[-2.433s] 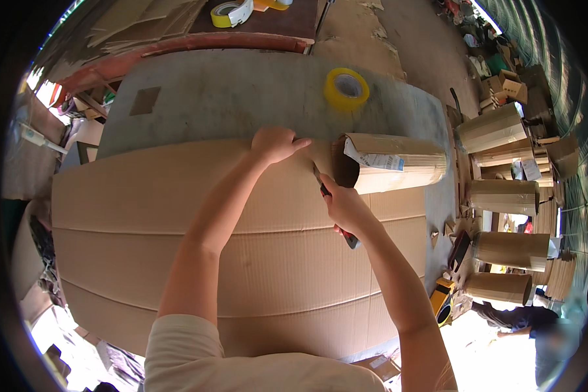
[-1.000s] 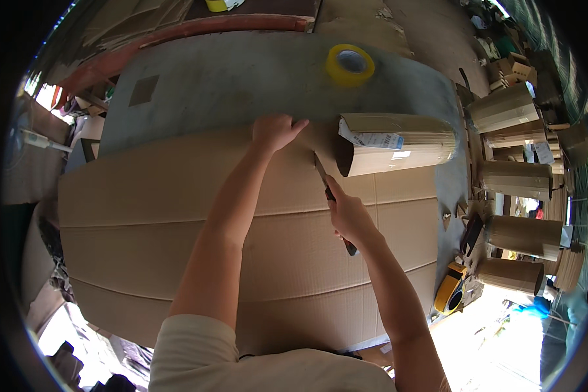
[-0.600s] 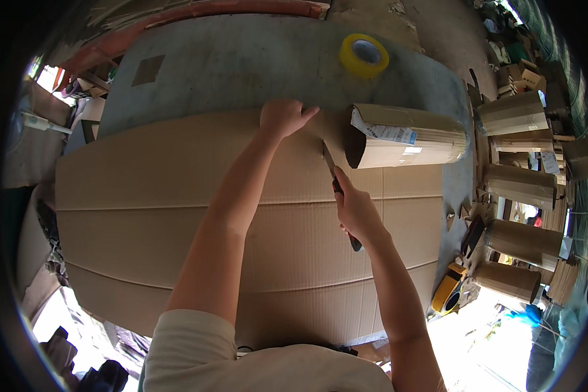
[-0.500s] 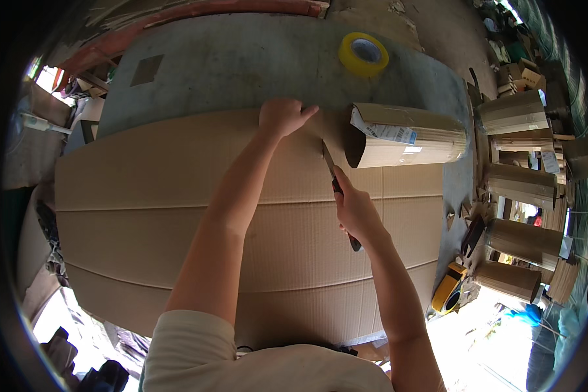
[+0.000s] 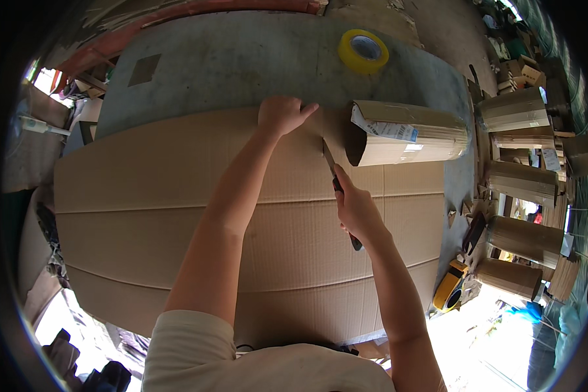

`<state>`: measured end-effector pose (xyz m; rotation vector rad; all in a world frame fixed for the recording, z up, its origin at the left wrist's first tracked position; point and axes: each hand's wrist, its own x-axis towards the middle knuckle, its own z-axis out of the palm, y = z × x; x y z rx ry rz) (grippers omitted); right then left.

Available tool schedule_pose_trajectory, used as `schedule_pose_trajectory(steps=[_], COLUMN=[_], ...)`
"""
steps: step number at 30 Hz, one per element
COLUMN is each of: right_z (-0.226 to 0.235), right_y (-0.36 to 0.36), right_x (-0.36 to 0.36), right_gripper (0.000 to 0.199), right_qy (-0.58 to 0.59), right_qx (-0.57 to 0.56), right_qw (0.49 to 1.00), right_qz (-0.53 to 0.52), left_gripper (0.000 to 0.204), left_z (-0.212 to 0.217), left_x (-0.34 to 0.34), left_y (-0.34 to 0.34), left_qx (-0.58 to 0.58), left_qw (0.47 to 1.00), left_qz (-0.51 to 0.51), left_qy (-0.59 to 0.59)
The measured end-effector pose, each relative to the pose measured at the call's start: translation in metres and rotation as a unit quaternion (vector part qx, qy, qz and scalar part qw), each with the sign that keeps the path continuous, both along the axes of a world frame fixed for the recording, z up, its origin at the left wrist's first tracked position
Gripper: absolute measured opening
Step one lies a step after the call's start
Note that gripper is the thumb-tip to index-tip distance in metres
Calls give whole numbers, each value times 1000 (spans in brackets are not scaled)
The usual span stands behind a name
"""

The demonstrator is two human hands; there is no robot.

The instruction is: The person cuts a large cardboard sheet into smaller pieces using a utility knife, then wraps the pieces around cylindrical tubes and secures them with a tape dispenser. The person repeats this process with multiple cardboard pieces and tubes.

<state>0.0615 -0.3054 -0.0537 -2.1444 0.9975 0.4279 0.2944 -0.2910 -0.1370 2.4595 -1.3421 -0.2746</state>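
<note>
A large brown cardboard sheet (image 5: 307,245) with fold creases lies flat in front of me. My left hand (image 5: 283,116) is closed at its far edge, thumb stuck out to the right; the curled fingertips are hidden. In my right hand (image 5: 359,209) is a knife (image 5: 337,181) with a black and red handle. Its thin blade points away from me, and the tip meets the cardboard just below and right of my left thumb. Close to the blade, on the right, a folded cardboard tube (image 5: 418,145) with a white label rests on the sheet's far right part.
A roll of yellow tape (image 5: 363,51) stands on the grey table (image 5: 242,59) beyond the sheet. At the table's right edge sits a yellow and black tool (image 5: 449,286). Several folded cardboard pieces (image 5: 522,236) are stacked farther right. A red beam (image 5: 196,14) runs behind the table.
</note>
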Motion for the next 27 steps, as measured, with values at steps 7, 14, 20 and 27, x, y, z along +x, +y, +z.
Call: schedule_pose_trajectory(steps=[7, 14, 20, 27], right_z=[-3, 0, -8, -8], right_y=[0, 0, -1, -1], right_x=[-1, 0, -4, -2], right_gripper=[46, 47, 45, 44], right_qy=[-7, 3, -30, -14], right_qx=[-23, -9, -25, -25], right_qw=[1000, 1000, 999, 1000], right_qz=[11, 8, 6, 3], left_gripper=[62, 62, 62, 62], left_z=[-4, 1, -5, -5], left_x=[2, 1, 1, 3], left_y=[-1, 0, -3, -3], left_qx=[-16, -2, -18, -6], left_qw=[1000, 1000, 1000, 1000], left_qz=[-4, -1, -4, 0], left_qy=[-21, -6, -12, -7])
